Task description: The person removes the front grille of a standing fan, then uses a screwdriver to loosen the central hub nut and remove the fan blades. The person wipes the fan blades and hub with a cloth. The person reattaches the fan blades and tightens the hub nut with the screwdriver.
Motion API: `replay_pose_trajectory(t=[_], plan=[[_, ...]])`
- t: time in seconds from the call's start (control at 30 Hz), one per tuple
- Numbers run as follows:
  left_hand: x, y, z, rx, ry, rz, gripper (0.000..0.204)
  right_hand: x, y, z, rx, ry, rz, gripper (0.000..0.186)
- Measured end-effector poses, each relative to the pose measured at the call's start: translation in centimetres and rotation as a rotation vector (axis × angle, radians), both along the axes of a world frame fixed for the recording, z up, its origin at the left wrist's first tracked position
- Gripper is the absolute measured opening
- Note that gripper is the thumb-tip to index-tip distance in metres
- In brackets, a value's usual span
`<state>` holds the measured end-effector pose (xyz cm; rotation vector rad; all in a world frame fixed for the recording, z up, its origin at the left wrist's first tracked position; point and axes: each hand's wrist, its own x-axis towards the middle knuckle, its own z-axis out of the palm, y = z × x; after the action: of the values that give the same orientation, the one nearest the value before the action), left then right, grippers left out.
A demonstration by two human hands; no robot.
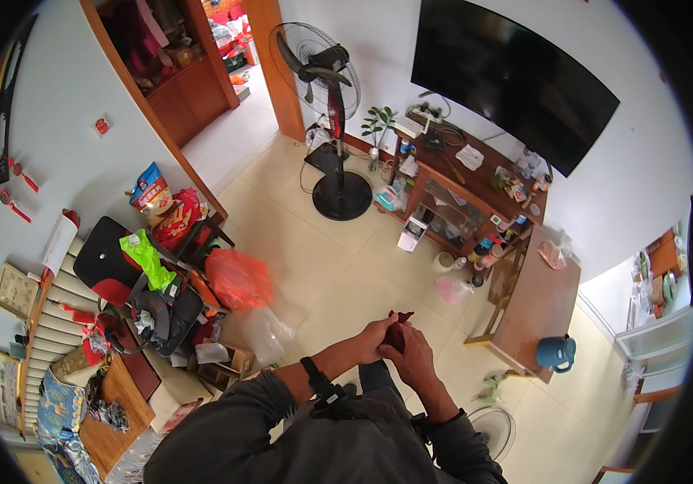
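In front of my body, my left hand point(376, 339) and my right hand point(416, 356) come together around a small dark red item point(395, 333). It looks soft or folded, with pointed ends sticking up above my fingers; its exact kind is unclear. Both hands are closed on it, and my fingers cover much of it. A black strap circles my left wrist, and dark sleeves reach down both forearms.
A wooden bench point(528, 306) with a blue jug point(556, 353) stands to the right. Ahead are a standing fan point(341, 196) and a cluttered TV cabinet point(443, 211). Leftward, a red plastic bag point(237, 278) lies beside a loaded black chair point(170, 319). A round fan point(493, 431) sits near my right elbow.
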<state>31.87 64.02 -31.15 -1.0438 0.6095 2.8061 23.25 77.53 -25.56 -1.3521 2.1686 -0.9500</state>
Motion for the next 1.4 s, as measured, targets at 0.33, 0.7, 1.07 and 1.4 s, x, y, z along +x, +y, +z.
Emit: replay_pose_trajectory(t=[0.33, 0.7, 1.07, 1.4], plan=[[-0.7, -17.9, 3.3, -0.125, 0.017, 0.094, 0.045, -5.8, -20.2, -0.9, -0.135, -0.184, 0.174, 0.045], [-0.9, -34.1, 6.7, -0.335, 0.115, 0.283, 0.044, -9.5, -40.7, 1.4, -0.118, -0.241, 0.257, 0.045], [0.1, -59.4, 6.8, -0.538, 0.081, 0.168, 0.039, -16.7, -60.2, -0.1, -0.095, -0.899, -0.137, 0.040], [2.7, -84.2, 10.6, -0.660, 0.058, 0.258, 0.033, -10.3, -74.7, 2.5, -0.103, -0.972, -0.136, 0.049]])
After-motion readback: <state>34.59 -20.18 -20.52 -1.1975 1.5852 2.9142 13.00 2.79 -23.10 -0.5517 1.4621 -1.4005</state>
